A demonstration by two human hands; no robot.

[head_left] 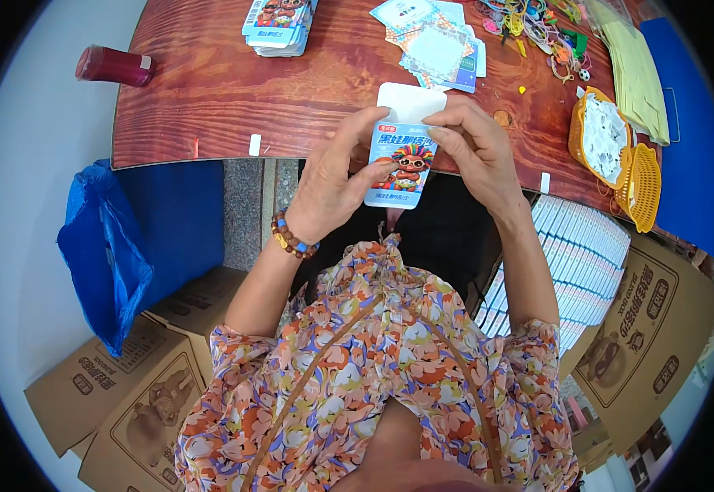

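A small blue packet (403, 164) was gripped by the left hand (332, 184) and the right hand (476, 148). It was held above the wooden table (209, 90).

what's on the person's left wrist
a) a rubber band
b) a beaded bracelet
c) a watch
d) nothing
b: a beaded bracelet of brown beads with a few blue ones circles the wrist below the left hand, which holds a small blue packet together with the right hand.
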